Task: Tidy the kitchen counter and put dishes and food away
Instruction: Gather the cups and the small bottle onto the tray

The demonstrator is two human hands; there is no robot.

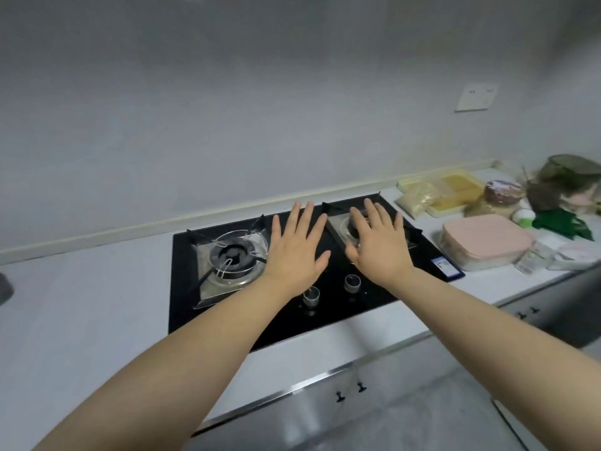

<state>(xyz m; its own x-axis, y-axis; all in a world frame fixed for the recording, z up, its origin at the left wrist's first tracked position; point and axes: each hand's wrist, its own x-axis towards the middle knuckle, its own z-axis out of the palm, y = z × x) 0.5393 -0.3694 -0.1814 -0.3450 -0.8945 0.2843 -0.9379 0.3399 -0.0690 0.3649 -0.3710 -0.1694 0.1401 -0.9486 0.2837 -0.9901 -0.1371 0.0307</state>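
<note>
My left hand (294,252) and my right hand (379,244) are stretched out side by side, palms down and fingers spread, above the black gas hob (182,307). Neither hand holds anything. The right hand covers most of the right burner; the left burner (232,255) is in full sight. On the white counter (81,304) to the right lie a pink-lidded container (484,239), a yellow tray (455,190) with a bag of grains (416,198), a wrapped reddish item (502,192), green leaves (562,222) and a green bag (572,169).
Two hob knobs (353,283) sit near the hob's front edge. A wall socket (476,96) is at the upper right. Cabinet doors with small black handles (349,392) run below the counter. A dark object (5,288) shows at the left edge.
</note>
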